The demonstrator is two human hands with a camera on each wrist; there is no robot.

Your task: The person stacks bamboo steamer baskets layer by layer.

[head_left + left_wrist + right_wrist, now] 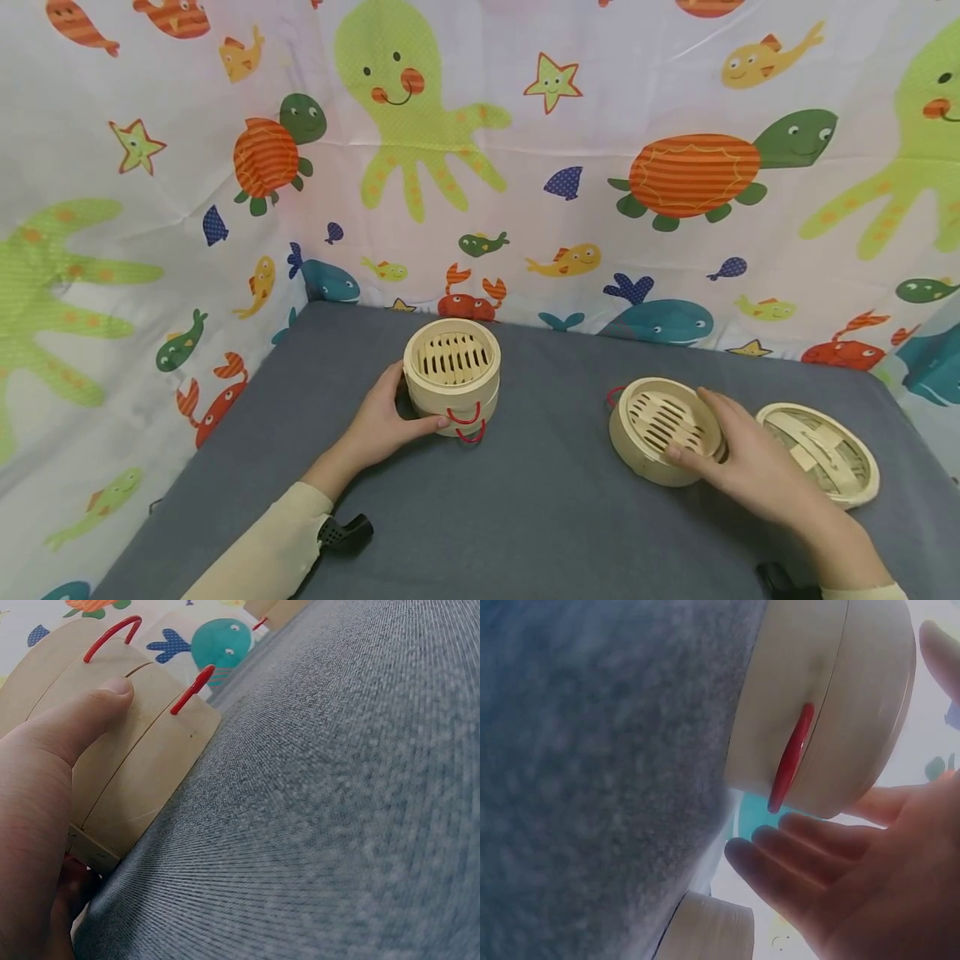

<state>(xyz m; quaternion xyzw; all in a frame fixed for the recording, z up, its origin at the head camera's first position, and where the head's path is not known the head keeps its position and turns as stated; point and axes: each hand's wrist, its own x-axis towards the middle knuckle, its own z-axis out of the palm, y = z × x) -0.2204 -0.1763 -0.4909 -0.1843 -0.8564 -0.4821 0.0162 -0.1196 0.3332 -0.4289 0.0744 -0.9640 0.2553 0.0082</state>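
A stack of round bamboo steamer baskets (452, 358) with red loops stands left of centre. My left hand (386, 425) grips its left side; in the left wrist view the thumb of my hand (45, 772) presses the wall of the stack (150, 742) between the red loops, and its other fingers are mostly hidden. A slatted basket (652, 429) with a red loop sits on the cloth at the right. Around its right side is my right hand (757, 467). In the right wrist view my hand (862, 870) has spread, fairly straight fingers beside the basket (817, 705), its thumb tip slightly apart from it.
The woven bamboo lid (858, 467) lies to the right of my right hand, its strap upward. Grey cloth (525, 500) covers the table. A curtain printed with sea animals (525, 167) hangs behind and along the left side.
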